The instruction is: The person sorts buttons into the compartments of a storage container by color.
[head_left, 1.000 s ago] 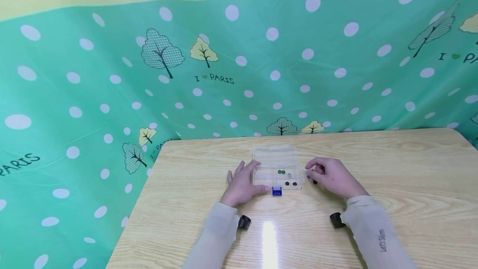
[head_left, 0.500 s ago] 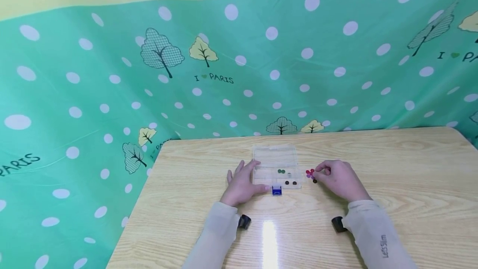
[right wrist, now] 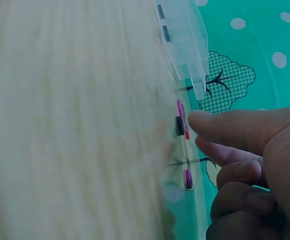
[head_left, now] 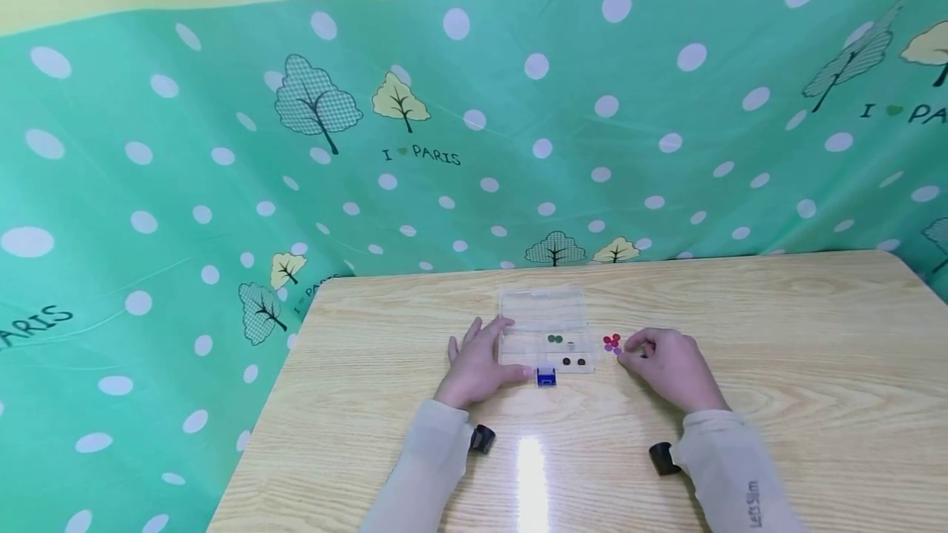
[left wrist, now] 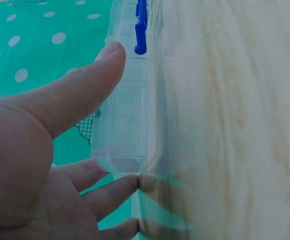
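A clear plastic box (head_left: 518, 362) lies with its lid folded back, a blue latch (head_left: 546, 377) at its front. Inside are green discs (head_left: 555, 339) and two dark discs (head_left: 573, 362) in separate compartments. My left hand (head_left: 474, 368) holds the box's left end between thumb and fingers. To the right, small red and purple discs (head_left: 611, 341) lie clustered on the table. My right hand (head_left: 670, 364) is beside them, thumb and index finger slightly apart. In the right wrist view, a black disc (right wrist: 180, 126) stands just beyond the thumb tip; whether they touch is unclear.
Both hands work on a light wooden table (head_left: 815, 368). A green dotted cloth (head_left: 459, 105) hangs behind it and along its left side. Glare (head_left: 532, 484) shows on the tabletop near the front.
My right hand has drawn away from the box to the right and slightly nearer, uncovering the red and purple discs. The black disc beside them is no longer visible from the head. My left hand stays.
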`<state>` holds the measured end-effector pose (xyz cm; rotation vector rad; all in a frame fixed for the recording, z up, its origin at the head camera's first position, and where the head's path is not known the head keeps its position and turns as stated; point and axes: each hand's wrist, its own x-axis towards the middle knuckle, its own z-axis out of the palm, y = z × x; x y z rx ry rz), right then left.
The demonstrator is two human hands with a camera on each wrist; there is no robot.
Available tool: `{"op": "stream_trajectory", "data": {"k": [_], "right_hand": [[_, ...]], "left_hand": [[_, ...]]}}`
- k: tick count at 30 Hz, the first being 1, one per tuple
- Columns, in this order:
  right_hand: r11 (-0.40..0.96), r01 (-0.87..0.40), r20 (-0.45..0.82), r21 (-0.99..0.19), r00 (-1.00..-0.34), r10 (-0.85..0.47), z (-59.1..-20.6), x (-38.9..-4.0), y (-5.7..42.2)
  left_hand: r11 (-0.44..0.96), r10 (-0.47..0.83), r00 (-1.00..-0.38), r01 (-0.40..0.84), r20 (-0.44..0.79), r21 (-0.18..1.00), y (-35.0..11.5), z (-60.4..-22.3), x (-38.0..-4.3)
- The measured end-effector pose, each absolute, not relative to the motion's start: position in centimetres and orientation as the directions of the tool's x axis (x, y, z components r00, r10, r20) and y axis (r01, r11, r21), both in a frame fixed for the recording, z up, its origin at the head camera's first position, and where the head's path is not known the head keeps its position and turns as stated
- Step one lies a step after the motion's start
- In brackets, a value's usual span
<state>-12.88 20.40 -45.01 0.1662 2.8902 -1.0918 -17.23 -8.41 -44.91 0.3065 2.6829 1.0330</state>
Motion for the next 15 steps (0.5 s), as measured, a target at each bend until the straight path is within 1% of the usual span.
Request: {"op": "stream_trajectory", "data": {"k": [15], "right_hand": [[0.735,0.18,-0.161,-0.654,-0.982,0.097,-45.18,-12.81,20.32]], "left_hand": [[0.726,0.284,-0.946,0.108,-0.153,0.679,-8.42,-44.96,-17.18]]}}
